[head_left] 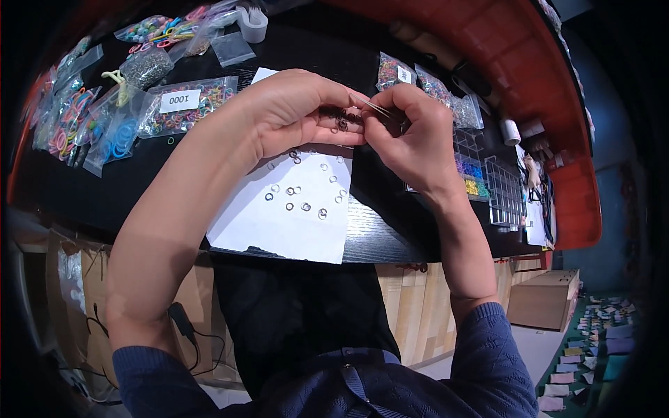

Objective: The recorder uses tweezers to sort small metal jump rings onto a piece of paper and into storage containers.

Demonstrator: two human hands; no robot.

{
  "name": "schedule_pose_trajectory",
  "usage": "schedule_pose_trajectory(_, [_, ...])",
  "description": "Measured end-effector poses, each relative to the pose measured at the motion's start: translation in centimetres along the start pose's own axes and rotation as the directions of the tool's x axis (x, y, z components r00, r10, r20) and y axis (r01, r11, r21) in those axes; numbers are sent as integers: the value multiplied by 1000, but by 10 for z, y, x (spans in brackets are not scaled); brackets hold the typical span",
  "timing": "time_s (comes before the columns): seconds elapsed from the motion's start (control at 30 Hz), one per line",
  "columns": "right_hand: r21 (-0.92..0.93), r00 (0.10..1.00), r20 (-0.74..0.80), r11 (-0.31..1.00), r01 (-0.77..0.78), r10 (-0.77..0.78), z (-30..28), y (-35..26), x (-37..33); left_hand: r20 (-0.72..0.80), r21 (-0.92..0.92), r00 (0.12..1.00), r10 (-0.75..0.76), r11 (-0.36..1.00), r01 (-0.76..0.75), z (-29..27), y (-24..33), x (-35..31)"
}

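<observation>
My left hand (pixel 306 111) is turned palm up over the table, its fingers curled around several small dark rings (pixel 341 124) lying in it. Close against those fingertips, my right hand (pixel 418 136) pinches a thin pair of silver tweezers (pixel 375 106), whose tips point toward the left thumb. Whether the tips touch a ring is too small to tell. Below both hands, a sheet of white paper (pixel 237 223) bears scattered small rings, some dark brown (pixel 323 214) and others pale and clear (pixel 333 179).
Clear bags of colourful rings (pixel 216 104) and other small pieces crowd the left of the black table (pixel 380 240). Compartment boxes (pixel 503 195) with coloured pieces (pixel 476 187) stand at right, near more bags (pixel 397 72). A white roll (pixel 252 26) is at the back.
</observation>
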State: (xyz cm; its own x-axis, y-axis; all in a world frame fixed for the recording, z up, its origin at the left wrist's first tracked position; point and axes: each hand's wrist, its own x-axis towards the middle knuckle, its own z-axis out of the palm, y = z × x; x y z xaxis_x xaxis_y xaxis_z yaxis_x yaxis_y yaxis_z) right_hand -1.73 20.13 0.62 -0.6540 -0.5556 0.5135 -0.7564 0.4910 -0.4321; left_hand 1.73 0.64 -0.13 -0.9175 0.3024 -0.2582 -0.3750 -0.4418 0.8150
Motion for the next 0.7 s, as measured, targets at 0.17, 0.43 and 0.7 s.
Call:
schedule_pose_trajectory(0.17, [11, 999, 36, 1000, 26, -26, 0, 0, 0, -46, -58, 999, -7, 998, 4, 0, 0, 0])
schedule_pose_trajectory(0.43, [-10, 993, 42, 993, 113, -113, 2, 5, -1, -64, -22, 997, -42, 999, 41, 2, 0, 4])
schedule_pose_trajectory(0.7, [42, 998, -8, 997, 60, -60, -3, -2, 1, -6, -30, 1000, -8, 1000, 7, -3, -1, 3])
